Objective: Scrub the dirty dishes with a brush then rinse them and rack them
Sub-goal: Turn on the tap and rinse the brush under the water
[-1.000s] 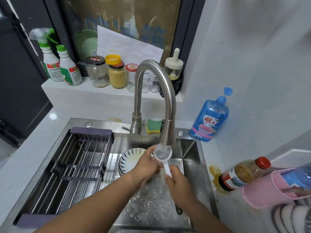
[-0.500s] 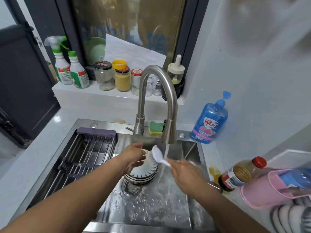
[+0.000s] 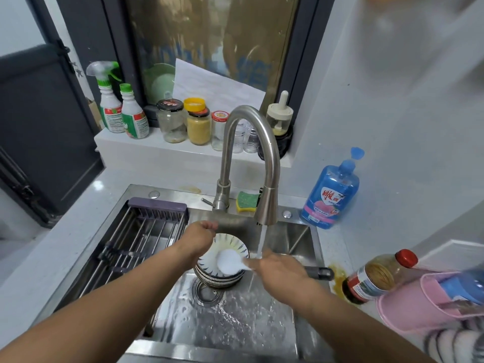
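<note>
Striped bowls [image 3: 220, 280] stand stacked at the drain in the sink [image 3: 301, 235]. The left hand [image 3: 200, 235] has its grip on the far-left rim of the top bowl [image 3: 233, 243]. The right hand [image 3: 280, 271], blurred, appears clenched round the brush [image 3: 227, 262], whose head is inside that bowl. Water from the faucet [image 3: 267, 205] falls just right of the rim. The rack [image 3: 136, 239] spans the sink's left side, and the wet sink floor lies open nearer.

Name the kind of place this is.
Likely a home kitchen: a stainless steel sink with a curved brushed-metal tap running, a blue detergent bottle on the counter, glass condiment jars on the window ledge.
</note>
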{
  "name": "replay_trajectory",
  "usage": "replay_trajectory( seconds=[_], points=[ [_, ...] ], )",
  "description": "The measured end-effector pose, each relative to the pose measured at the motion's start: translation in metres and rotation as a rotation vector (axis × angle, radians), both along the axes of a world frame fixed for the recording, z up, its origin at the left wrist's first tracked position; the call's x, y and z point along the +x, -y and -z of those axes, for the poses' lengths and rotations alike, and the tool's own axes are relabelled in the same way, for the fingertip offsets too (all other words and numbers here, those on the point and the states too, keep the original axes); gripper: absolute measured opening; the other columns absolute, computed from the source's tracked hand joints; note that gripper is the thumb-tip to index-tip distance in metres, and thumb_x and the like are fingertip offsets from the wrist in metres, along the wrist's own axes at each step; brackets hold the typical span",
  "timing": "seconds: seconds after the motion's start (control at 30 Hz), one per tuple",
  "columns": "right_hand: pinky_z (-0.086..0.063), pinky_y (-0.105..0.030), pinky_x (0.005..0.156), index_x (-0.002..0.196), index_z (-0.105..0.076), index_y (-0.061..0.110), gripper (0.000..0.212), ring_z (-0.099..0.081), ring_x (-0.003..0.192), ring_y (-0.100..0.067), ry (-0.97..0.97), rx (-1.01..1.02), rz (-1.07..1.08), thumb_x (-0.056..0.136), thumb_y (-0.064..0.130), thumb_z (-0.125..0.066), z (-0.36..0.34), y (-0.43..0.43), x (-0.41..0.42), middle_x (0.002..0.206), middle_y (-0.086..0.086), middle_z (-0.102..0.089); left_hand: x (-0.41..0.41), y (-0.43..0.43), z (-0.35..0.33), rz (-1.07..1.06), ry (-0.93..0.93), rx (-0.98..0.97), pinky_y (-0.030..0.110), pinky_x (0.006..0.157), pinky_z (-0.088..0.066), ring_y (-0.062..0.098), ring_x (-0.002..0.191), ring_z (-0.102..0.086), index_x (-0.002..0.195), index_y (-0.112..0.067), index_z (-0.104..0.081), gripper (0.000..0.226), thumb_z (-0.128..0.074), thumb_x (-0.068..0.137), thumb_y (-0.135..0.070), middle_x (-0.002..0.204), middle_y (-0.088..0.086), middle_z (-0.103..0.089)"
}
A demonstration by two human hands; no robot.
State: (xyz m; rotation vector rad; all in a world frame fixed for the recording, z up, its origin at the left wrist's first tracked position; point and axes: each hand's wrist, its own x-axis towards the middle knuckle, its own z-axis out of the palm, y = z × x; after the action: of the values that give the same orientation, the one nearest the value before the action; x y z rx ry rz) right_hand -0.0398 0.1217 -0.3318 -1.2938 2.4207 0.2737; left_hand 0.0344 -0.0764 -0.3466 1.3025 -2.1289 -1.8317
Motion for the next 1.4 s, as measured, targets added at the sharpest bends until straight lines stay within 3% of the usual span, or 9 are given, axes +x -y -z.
replay_trajectory(
  seconds=[0.17, 0.3, 0.37, 0.53, 0.67, 1.0, 1.2, 1.33, 1.4],
  points=[
    [-0.042, -0.036, 0.073, 0.151, -0.029, 0.048, 0.060, -0.060, 0.097, -0.031, -0.039, -0.116, -0.012, 0.105, 0.011, -0.041, -0.004, 0.001, 0.004, 0.125, -0.009, -0.050, 0.005, 0.005, 0.001, -0.015, -0.031, 0.022, 0.025, 0.070, -0.043, 0.017, 0.087, -0.059, 0.122, -0.007, -0.066, 0.027, -0.051, 0.101, 0.002, 0.118, 0.013, -0.068],
    [-0.048, -0.042, 0.095, 0.146, -0.047, 0.037, 0.060, -0.059, 0.119, -0.033, -0.019, 0.070, -0.024, 0.099, 0.000, -0.045, 0.011, -0.011, 0.006, 0.138, -0.014, -0.054, 0.009, 0.007, 0.002, -0.035, -0.025, 0.040, 0.024, 0.064, -0.043, 0.017, 0.089, -0.057, 0.124, -0.008, -0.066, 0.027, -0.054, 0.101, -0.001, 0.112, 0.012, -0.068],
    [-0.049, -0.038, 0.084, 0.144, -0.049, 0.041, 0.054, -0.062, 0.112, -0.028, 0.034, 0.003, 0.055, 0.103, 0.007, -0.043, 0.014, -0.014, 0.000, 0.130, -0.009, -0.059, 0.010, 0.003, 0.003, -0.039, -0.017, 0.099, 0.025, 0.068, -0.043, 0.019, 0.097, -0.058, 0.124, -0.009, -0.065, 0.028, -0.052, 0.101, 0.000, 0.115, 0.011, -0.068],
    [-0.034, -0.021, 0.045, 0.130, -0.062, 0.037, 0.035, -0.046, 0.052, -0.011, 0.658, -0.313, 0.658, 0.106, 0.021, -0.041, 0.020, -0.019, -0.007, 0.076, 0.000, -0.055, 0.007, -0.014, 0.010, -0.024, 0.001, 0.350, 0.036, 0.093, -0.047, 0.019, 0.102, -0.062, 0.131, -0.012, -0.062, 0.036, -0.041, 0.105, 0.000, 0.120, 0.008, -0.070],
    [-0.030, -0.017, 0.039, 0.128, -0.061, 0.031, 0.030, -0.040, 0.046, -0.011, 1.022, -0.484, 1.058, 0.107, 0.022, -0.042, 0.008, -0.032, -0.012, 0.069, -0.005, -0.051, 0.010, -0.015, 0.012, 0.031, 0.050, 0.234, 0.030, 0.075, -0.045, 0.018, 0.094, -0.059, 0.130, -0.011, -0.063, 0.032, -0.046, 0.104, -0.001, 0.115, 0.007, -0.067],
    [-0.028, -0.019, 0.042, 0.124, -0.062, 0.024, 0.027, -0.036, 0.047, -0.011, 1.239, -0.557, 1.132, 0.105, 0.021, -0.044, -0.015, -0.045, -0.014, 0.063, -0.003, -0.050, 0.022, -0.005, 0.002, 0.069, 0.100, 0.144, 0.032, 0.076, -0.048, 0.022, 0.098, -0.060, 0.129, -0.010, -0.061, 0.038, -0.035, 0.104, 0.001, 0.120, 0.010, -0.067],
    [-0.037, -0.025, 0.046, 0.134, -0.062, 0.032, 0.033, -0.048, 0.048, -0.014, 0.863, -0.525, 0.864, 0.106, 0.026, -0.045, -0.016, -0.040, -0.016, 0.064, 0.000, -0.058, 0.032, -0.001, -0.003, 0.332, 0.153, -0.092, 0.018, 0.070, -0.049, 0.019, 0.100, -0.062, 0.137, -0.007, -0.058, 0.046, -0.039, 0.098, 0.010, 0.131, 0.017, -0.064],
    [-0.038, -0.023, 0.052, 0.131, -0.058, 0.055, 0.035, -0.054, 0.059, -0.007, 0.239, -0.318, 0.309, 0.105, 0.033, -0.048, -0.022, -0.039, 0.000, 0.078, 0.014, -0.064, 0.041, 0.008, -0.005, 0.548, 0.239, -0.434, 0.027, 0.105, -0.047, 0.024, 0.135, -0.054, 0.152, -0.015, -0.046, 0.065, -0.041, 0.092, 0.010, 0.150, 0.011, -0.053],
    [-0.046, -0.024, 0.063, 0.138, -0.055, 0.048, 0.038, -0.063, 0.080, -0.012, 0.055, -0.259, 0.137, 0.107, 0.026, -0.047, -0.017, -0.033, 0.010, 0.101, 0.007, -0.067, 0.045, 0.008, -0.004, 0.619, 0.277, -0.586, 0.029, 0.112, -0.042, 0.023, 0.141, -0.048, 0.156, -0.019, -0.039, 0.069, -0.046, 0.092, 0.005, 0.156, 0.006, -0.048]
  ],
)
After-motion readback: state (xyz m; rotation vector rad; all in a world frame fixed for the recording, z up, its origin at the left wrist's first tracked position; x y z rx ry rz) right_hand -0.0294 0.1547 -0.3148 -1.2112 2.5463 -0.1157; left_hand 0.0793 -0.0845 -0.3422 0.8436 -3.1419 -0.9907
